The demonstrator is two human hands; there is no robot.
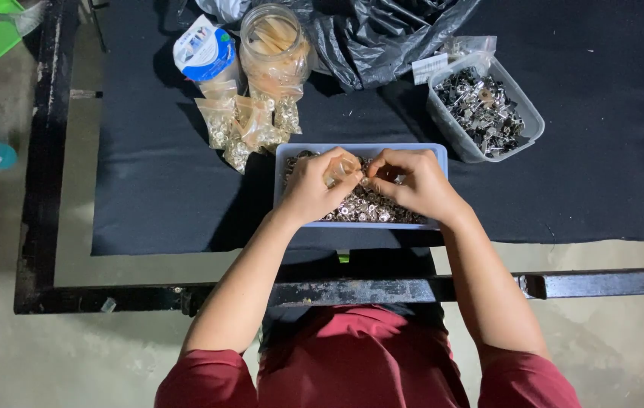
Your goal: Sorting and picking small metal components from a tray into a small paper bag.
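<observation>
A pale blue tray (286,153) full of small silver metal parts (363,207) lies on the black cloth in front of me. Both hands hover over it, close together. My left hand (313,183) pinches a small clear plastic bag (339,168) by its mouth. My right hand (413,181) meets it fingertip to fingertip at the bag's opening; whether it holds a part is hidden by the fingers.
Several small filled bags (240,125) lie left of the tray, below a plastic jar (274,41) and a white-and-blue pouch (205,51). A clear tub of dark metal clips (483,106) sits at right, a black plastic sheet (382,34) behind. A black metal frame (413,289) edges the table.
</observation>
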